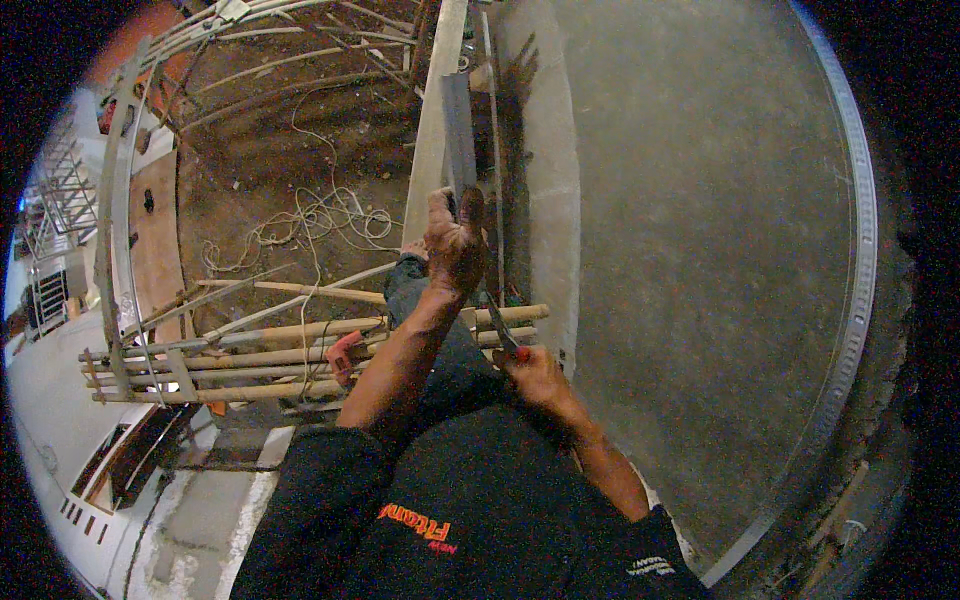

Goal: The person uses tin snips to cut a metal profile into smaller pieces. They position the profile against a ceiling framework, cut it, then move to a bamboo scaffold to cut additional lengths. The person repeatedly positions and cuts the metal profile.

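My left hand [457, 250] is closed around the near end of a long grey metal strip [458, 130], with the thumb on its right side. The strip runs away from me beside a pale wooden board [432, 135]. Lower and to the right, my right hand [543, 382] grips a tool [504, 328] with a red part at the fist and a dark, slightly curved shaft pointing up and left. The tool's far end and exact kind are unclear. Under my left forearm, a red power tool [343, 357] rests at the bamboo poles.
Bamboo poles [240, 362] tied as scaffolding cross at my left. A pale cord [320, 220] lies tangled on the brown ground below. At right stretches a grey concrete-like surface [700, 250], bordered by a light metal strip [862, 260]. My bent leg [407, 285] is beside the board.
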Available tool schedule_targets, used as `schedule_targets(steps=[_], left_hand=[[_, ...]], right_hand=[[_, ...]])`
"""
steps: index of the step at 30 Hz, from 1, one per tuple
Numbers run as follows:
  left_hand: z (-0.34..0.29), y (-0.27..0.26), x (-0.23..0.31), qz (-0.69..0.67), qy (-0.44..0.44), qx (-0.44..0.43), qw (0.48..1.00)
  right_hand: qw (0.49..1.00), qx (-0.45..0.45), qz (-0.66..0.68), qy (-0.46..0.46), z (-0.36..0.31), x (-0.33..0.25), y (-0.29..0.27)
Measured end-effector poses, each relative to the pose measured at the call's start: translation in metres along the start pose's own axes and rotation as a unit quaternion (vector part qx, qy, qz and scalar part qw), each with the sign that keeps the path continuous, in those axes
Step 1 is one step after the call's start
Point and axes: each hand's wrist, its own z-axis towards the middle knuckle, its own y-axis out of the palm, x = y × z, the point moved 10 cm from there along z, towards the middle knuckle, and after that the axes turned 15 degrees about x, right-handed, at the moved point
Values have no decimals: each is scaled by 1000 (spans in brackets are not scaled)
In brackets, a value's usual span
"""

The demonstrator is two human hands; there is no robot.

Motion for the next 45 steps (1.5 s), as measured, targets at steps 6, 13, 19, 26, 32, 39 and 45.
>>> schedule_targets(steps=[6, 13, 19, 26, 32, 39, 45], left_hand=[[16, -12, 2, 10, 29, 96, 995], [93, -27, -40, -228, -290, 53, 928], [47, -17, -57, -210, -388, 61, 895], [25, -6, -72, -258, -412, 10, 874], [16, 10, -63, -399, -377, -79, 832], [-1, 24, -60, -482, -408, -115, 767], [-16, 23, -70, -356, -415, -77, 833]], right_hand=[[994, -20, -63, 82, -4, -3, -14], [992, 93, -72, 50, -29, -16, -43], [989, 127, -71, -35, -21, -49, -50], [959, 171, -164, -157, -16, -83, -68], [988, 92, -95, -84, -13, -69, -47], [954, 253, -3, -164, -21, -98, -75], [853, 212, 60, -474, -31, -158, -79]])
